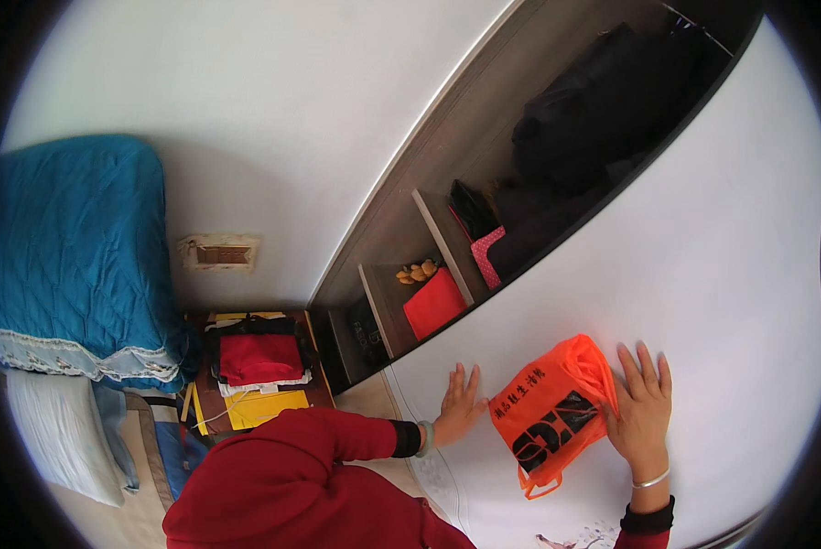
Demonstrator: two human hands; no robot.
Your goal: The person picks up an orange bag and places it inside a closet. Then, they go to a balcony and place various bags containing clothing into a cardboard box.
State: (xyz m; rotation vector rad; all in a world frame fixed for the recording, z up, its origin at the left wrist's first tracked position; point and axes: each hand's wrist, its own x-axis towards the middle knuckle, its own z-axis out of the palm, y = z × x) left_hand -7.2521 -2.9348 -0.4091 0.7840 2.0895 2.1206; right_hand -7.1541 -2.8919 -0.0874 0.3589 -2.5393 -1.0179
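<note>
An orange plastic carrier bag (551, 418) with black writing, folded over and bulky, is in front of a white wardrobe door panel (719, 274). Its top end is bunched up, and its loop handles dangle at the lower end. My right hand (642, 415), with a silver bangle, is at the bag's right edge, its thumb over the plastic and its fingers spread upward. On the other side, my left hand (460, 408) has its fingers apart. Its thumb tip is at the bag's left edge; whether it presses there is hard to tell.
Beyond the door's dark edge, the wardrobe holds black clothes (589, 117), a red item (434, 302) and a small plush toy (417, 272). A cabinet (320, 357) beside it carries folded red cloth (259, 358). Further left are a blue quilted cover (81, 261) and a pillow (64, 429).
</note>
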